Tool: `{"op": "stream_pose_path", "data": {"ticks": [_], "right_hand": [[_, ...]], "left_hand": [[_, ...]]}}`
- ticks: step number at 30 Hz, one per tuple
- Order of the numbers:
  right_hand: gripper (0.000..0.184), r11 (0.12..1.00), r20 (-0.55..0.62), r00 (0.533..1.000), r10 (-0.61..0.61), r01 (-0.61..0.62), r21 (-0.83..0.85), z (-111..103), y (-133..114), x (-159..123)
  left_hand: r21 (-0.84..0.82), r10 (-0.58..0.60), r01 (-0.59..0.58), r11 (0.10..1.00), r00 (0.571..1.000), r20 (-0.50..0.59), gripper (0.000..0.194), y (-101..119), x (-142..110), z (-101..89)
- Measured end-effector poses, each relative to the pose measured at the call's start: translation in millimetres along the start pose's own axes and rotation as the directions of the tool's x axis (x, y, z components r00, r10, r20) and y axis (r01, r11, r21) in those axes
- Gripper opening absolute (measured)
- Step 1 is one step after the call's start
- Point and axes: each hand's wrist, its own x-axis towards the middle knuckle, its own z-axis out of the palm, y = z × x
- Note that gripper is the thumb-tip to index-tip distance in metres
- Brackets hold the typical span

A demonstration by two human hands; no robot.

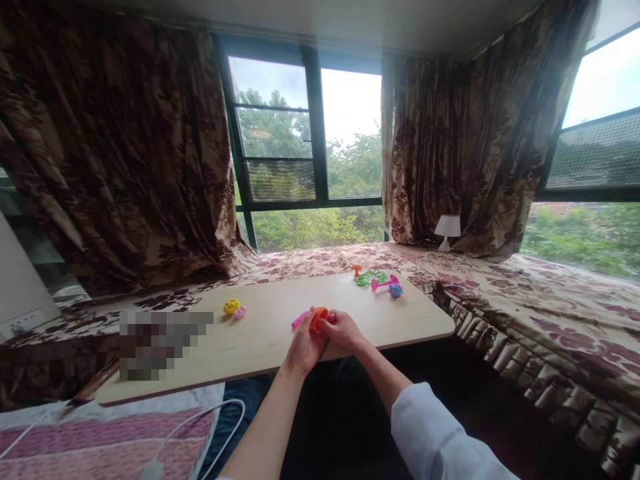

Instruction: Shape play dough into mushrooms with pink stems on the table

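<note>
My left hand (307, 347) is closed around a hollow orange plastic piece (317, 321), cup-like or ring-like; its exact kind is hard to make out. From the right, my right hand (345, 331) grips the same piece by its rim, fingers bent and partly hidden. Just beyond my left fingers shows a pink object (299, 321); whether it lies on the table or touches the hand, I cannot tell. Both hands are over the front edge of the pale wooden table (265, 333).
Left on the table are a yellow knobbly toy (231, 307) and a pink one (239, 313). At the back right lie an orange piece (357, 268), a green chain (367, 278), a pink dumbbell-shaped toy (383, 284) and a blue-pink spiky ball (395, 291). A white cable (200, 421) hangs at lower left.
</note>
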Motion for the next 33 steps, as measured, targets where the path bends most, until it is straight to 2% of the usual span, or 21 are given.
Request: {"op": "stream_pose_path", "data": {"ticks": [11, 16, 28, 33], "right_hand": [[0.023, 1.000, -0.016, 1.000, -0.004, 0.004, -0.018, 5.2, 7.3, 4.2], [0.023, 1.000, -0.016, 1.000, -0.023, 0.022, -0.005, 3.6, 7.6, 4.4], [0.023, 1.000, -0.008, 1.000, -0.024, 0.024, 0.019, 2.4, 7.0, 3.8], [0.022, 0.999, -0.004, 0.999, -0.037, 0.037, 0.033, 4.1, 7.3, 4.3]], "left_hand": [[-0.047, -0.019, 0.018, 0.999, 0.999, -0.028, 0.024, 0.8, 2.6, -4.6], [-0.035, -0.062, 0.062, 0.997, 0.998, 0.008, 0.027, 4.6, 0.6, -2.9], [0.003, -0.021, 0.021, 1.000, 0.999, 0.049, 0.024, -1.3, 1.7, -4.6], [-0.005, -0.021, 0.021, 1.000, 0.999, 0.030, 0.023, -1.0, 3.5, -7.4]]}}
